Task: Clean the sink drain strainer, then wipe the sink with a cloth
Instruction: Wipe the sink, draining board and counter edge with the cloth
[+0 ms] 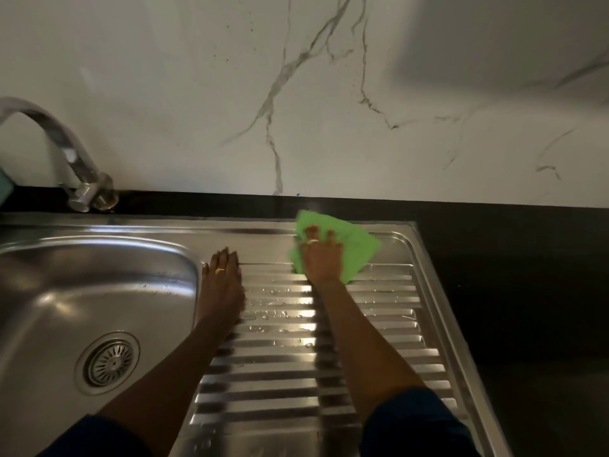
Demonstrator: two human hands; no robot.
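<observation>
A green cloth (356, 249) lies at the far end of the ribbed steel draining board (379, 324). My right hand (323, 258) presses down on the cloth with its fingers spread flat. My left hand (221, 282) rests flat on the steel ridge between the sink bowl (66, 291) and the draining board, fingers straight, holding nothing. The round metal drain strainer (110, 361) sits in the drain hole at the bottom of the bowl. Water drops lie on the ribs between my two forearms.
A curved chrome tap (66, 150) stands at the back left behind the bowl. A white marble wall (329, 94) rises behind the sink. Black countertop (527, 291) runs along the back and the right of the steel.
</observation>
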